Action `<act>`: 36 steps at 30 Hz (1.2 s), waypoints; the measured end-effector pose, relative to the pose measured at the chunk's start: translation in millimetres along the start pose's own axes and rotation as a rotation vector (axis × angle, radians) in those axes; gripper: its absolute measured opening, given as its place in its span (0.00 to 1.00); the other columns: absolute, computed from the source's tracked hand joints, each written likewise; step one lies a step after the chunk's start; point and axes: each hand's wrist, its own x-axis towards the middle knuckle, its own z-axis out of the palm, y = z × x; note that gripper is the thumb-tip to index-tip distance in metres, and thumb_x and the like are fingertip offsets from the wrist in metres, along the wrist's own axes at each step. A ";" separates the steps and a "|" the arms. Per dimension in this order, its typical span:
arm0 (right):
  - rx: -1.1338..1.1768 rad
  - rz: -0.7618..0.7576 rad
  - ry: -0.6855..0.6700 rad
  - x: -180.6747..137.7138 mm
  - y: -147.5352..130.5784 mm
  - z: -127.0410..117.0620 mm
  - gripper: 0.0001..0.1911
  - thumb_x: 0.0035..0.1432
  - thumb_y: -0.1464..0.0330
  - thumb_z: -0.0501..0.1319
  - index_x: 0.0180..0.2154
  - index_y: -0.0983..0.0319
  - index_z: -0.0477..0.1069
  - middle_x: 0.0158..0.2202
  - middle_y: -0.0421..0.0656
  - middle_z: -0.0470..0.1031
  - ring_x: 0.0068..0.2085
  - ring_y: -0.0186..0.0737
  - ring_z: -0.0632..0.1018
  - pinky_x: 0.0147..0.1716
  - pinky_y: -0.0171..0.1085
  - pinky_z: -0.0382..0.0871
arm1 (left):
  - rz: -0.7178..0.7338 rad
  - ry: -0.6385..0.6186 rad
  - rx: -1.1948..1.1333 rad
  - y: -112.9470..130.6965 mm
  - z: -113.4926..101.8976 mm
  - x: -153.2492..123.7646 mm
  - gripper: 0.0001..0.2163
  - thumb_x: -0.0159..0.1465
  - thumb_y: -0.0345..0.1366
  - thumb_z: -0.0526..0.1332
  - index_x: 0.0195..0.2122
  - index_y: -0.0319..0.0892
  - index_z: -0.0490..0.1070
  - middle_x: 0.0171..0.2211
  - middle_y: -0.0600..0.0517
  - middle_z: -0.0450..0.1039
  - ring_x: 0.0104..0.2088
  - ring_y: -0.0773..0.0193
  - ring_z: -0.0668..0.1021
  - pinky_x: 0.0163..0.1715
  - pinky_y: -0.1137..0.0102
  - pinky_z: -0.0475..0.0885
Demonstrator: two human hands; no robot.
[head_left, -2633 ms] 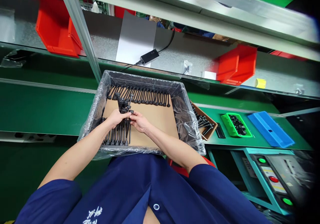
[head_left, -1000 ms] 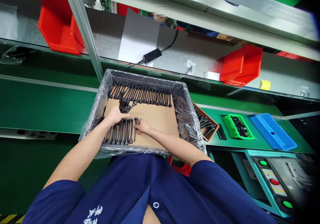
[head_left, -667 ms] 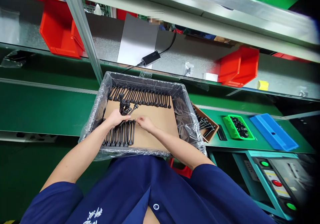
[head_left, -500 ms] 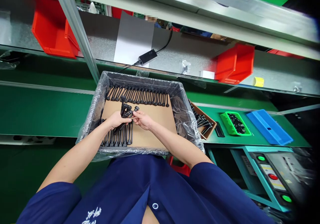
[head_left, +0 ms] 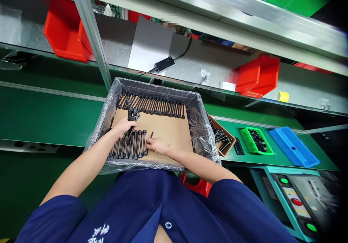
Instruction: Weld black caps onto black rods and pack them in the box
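My left hand (head_left: 124,128) is closed around a bunch of black rods (head_left: 132,113) with thick knobbed heads, held above the left part of the front row. My right hand (head_left: 158,146) pinches one black rod (head_left: 152,134); its head end is low, beside the right end of the front row (head_left: 133,145). Both hands are over a brown cardboard sheet (head_left: 168,130) inside a grey bin (head_left: 199,101) lined with clear plastic. A back row of similar rods (head_left: 157,106) lies along the far side of the sheet.
Right of the bin are a brown box of black rods (head_left: 221,136), a green tray of small black parts (head_left: 257,140) and a blue tray (head_left: 295,147). A shelf above carries red bins (head_left: 257,76) and a small black box with cable (head_left: 164,64). Push buttons (head_left: 297,202) are at lower right.
My right hand has drawn a single rod away from the bunch and moved down to the front row's right end. The left hand keeps the bunch, shifted slightly left.
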 end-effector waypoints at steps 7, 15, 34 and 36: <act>0.007 -0.032 0.006 5.4 -8.2 7.1 0.11 0.69 0.69 0.51 0.36 0.63 0.70 0.42 0.46 0.71 0.39 0.38 0.71 0.35 0.35 0.68 | 0.073 -0.053 0.022 -1.5 -0.5 -2.1 0.11 0.41 0.33 0.69 0.23 0.39 0.67 0.18 0.55 0.69 0.21 0.67 0.71 0.24 0.71 0.66; 1.141 0.419 0.513 22.0 -4.1 -19.3 0.13 0.65 0.60 0.57 0.40 0.63 0.72 0.31 0.42 0.73 0.29 0.33 0.74 0.27 0.32 0.72 | 0.128 -0.126 0.134 -1.9 4.7 -6.7 0.15 0.44 0.40 0.73 0.25 0.40 0.69 0.19 0.57 0.68 0.21 0.68 0.69 0.26 0.70 0.64; 1.282 1.065 0.315 29.4 22.8 10.6 0.17 0.54 0.69 0.69 0.23 0.61 0.61 0.12 0.39 0.69 0.12 0.35 0.71 0.10 0.29 0.65 | 0.036 -0.118 -0.030 -12.2 4.6 3.7 0.07 0.46 0.30 0.65 0.25 0.39 0.67 0.20 0.53 0.70 0.20 0.70 0.71 0.23 0.74 0.64; 1.290 1.048 0.292 36.4 18.9 14.2 0.18 0.53 0.68 0.71 0.22 0.61 0.62 0.12 0.40 0.70 0.13 0.36 0.72 0.11 0.30 0.67 | 0.028 -0.103 -0.021 -12.2 5.5 3.2 0.08 0.46 0.30 0.66 0.24 0.39 0.66 0.20 0.52 0.71 0.20 0.70 0.71 0.23 0.75 0.65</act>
